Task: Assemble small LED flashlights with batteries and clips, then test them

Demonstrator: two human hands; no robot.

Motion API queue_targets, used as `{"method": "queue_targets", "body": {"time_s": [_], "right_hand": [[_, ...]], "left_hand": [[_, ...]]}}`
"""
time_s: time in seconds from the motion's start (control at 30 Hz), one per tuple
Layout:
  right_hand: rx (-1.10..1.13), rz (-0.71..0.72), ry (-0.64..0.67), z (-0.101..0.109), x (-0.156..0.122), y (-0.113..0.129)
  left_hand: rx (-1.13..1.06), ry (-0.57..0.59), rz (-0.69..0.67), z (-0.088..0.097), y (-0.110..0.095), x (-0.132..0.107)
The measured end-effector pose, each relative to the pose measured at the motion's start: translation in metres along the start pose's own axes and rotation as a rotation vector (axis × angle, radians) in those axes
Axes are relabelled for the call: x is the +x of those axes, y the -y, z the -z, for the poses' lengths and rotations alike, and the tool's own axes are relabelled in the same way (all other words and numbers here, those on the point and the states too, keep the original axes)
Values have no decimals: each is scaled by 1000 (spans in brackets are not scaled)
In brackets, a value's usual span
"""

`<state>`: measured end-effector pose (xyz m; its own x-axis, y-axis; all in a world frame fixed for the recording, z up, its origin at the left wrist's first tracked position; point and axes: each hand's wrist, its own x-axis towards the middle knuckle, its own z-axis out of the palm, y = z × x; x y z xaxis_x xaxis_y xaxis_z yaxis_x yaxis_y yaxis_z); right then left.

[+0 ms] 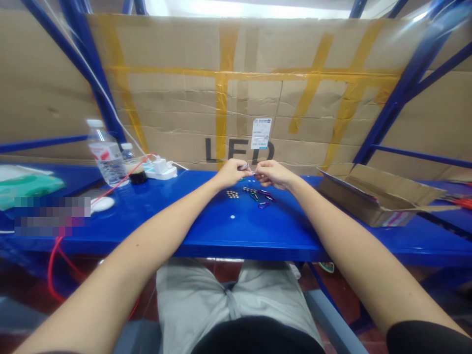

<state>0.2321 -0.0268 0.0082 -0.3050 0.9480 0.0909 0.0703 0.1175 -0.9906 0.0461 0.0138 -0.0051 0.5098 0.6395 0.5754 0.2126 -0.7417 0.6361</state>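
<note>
My left hand (pixel 233 173) and my right hand (pixel 272 174) meet over the far part of the blue table (pixel 206 231), fingers pinched close together. Between the fingertips is something small and shiny, too small to name. Below the hands lies a cluster of small round metal pieces (pixel 232 194). Beside it several coloured carabiners are scattered: a green one (pixel 254 196) and purple ones, one purple carabiner (pixel 263 205) lying nearest to me. A few more small metal pieces (pixel 250 190) rest just under my right hand.
An open cardboard box (pixel 368 204) stands at the right. At the left are a water bottle (pixel 106 155), a bottle of dark liquid (pixel 135 169), a white power strip (pixel 162 169) and a red cable (pixel 121 181). Behind the table rises a large taped cardboard sheet (pixel 165 113).
</note>
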Motion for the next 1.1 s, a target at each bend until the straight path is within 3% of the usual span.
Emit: {"method": "queue_targets", "body": {"time_s": [0.3,0.53,0.83,1.1], "right_hand": [[-73,28,-22,-3,2,-3],[-134,48,-38,-2,3,-4],[-303,153,-122,1,4,-3],[-530,227,-185,3,7,-4]], "left_hand": [[49,11,8,-1,9,1],[111,50,29,2,2,-2],[473,123,-217,15,-14,-4],[556,113,-356,14,-13,-2]]}}
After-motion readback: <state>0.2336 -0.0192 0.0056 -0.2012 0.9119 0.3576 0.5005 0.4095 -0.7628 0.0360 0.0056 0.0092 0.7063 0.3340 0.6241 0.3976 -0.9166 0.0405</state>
